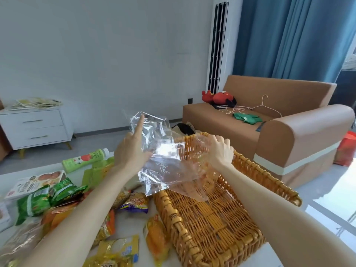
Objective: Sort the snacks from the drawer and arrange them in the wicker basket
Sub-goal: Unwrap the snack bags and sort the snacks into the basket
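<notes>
A clear plastic bag (165,160) hangs in the air above the near-left corner of the wicker basket (256,170). My left hand (131,151) holds its left side, index finger pointing up along the film. My right hand (219,149) grips its right edge above the basket's far rim. Nothing lies on the basket's woven floor. Snack packets lie on the white table to the left: green bags (36,201), a purple packet (134,204), orange packets (154,237), yellow packets (119,249), a white box (34,183) and a green bottle (84,159).
A brown sofa (289,132) with a red plush toy (219,97), hangers and green cloth stands behind the basket. A white two-drawer cabinet (36,128) stands at the left wall. A red bag (346,149) sits on the floor at far right.
</notes>
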`<state>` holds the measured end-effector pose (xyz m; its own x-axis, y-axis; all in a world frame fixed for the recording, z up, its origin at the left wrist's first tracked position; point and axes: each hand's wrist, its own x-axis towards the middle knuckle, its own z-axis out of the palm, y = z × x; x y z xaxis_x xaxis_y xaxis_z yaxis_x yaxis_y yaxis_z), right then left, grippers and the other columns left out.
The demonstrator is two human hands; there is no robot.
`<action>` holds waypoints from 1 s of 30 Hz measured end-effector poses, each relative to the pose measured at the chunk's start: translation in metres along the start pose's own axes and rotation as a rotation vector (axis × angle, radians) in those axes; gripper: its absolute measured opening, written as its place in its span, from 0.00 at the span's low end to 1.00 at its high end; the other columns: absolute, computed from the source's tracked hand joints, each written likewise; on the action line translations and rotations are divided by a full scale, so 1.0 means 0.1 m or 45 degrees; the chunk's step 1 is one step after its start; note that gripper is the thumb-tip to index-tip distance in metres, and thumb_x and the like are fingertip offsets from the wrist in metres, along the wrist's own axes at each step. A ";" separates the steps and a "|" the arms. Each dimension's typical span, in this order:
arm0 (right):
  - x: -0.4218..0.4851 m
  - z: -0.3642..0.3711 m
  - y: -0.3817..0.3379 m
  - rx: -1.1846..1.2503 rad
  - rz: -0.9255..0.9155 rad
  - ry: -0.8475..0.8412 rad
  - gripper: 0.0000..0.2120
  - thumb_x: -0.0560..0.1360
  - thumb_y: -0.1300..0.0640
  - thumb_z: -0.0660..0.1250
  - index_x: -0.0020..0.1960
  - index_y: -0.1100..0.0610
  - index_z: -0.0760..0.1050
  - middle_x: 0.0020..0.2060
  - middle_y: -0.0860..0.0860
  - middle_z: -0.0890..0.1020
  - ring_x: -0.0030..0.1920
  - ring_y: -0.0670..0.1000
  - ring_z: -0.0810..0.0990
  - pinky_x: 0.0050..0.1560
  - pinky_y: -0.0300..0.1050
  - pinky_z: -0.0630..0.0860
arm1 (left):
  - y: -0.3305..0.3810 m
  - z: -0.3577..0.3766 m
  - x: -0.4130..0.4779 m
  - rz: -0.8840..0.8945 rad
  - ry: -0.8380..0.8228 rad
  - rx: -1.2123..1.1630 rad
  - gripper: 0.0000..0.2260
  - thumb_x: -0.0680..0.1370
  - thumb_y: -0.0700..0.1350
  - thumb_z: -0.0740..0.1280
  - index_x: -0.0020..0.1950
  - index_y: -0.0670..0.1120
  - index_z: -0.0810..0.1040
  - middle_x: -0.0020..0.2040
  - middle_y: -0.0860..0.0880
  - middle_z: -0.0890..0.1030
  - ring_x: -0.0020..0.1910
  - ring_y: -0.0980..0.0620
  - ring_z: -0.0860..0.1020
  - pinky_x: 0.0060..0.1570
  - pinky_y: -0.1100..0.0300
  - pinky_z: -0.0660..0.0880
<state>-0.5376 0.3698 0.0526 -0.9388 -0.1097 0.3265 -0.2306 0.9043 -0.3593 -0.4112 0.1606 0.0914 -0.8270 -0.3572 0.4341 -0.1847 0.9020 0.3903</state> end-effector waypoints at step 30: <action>-3.22 -0.27 -2.61 0.962 -0.720 -0.654 0.25 0.73 0.62 0.69 0.69 0.52 0.70 0.66 0.52 0.75 0.48 0.53 0.78 0.52 0.49 0.78 | -2.08 -2.02 -3.60 -0.886 0.596 -0.854 0.20 0.79 0.49 0.66 0.69 0.63 0.65 0.53 0.49 0.75 0.39 0.52 0.77 0.28 0.63 0.77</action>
<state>-0.1682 0.1800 0.0655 -0.6007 -0.7519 0.2717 -0.5989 0.1980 -0.7760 0.0322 0.0530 0.0180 -0.3406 -0.9270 0.1570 -0.0897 0.1982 0.9760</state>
